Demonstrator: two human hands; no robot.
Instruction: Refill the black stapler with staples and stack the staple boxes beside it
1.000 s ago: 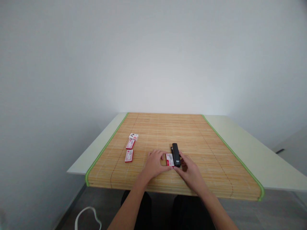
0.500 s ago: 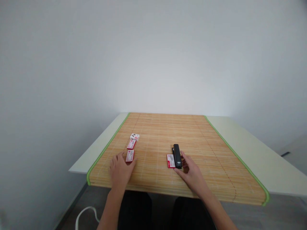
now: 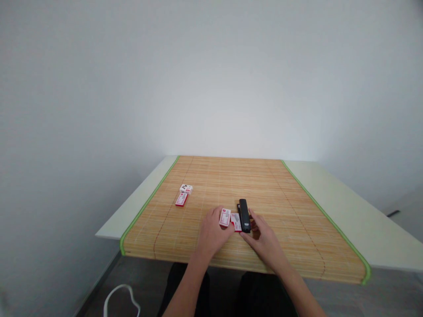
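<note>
A black stapler lies on the bamboo mat. My right hand rests at its near end with fingers closed against its side. My left hand holds a small red and white staple box and sets it beside another box of the same kind, which lies against the stapler's left side. Two further small boxes, a red and white one and a mostly white one, lie at the mat's left.
The mat has green edging and covers most of a pale table that stands against a white wall. A white cable loop lies on the floor at the lower left. My dark-clad knees show under the table's near edge.
My left hand went left to the nearest box of the row, took it, and has brought it back beside the box at the stapler. My right hand has stayed on the stapler.
</note>
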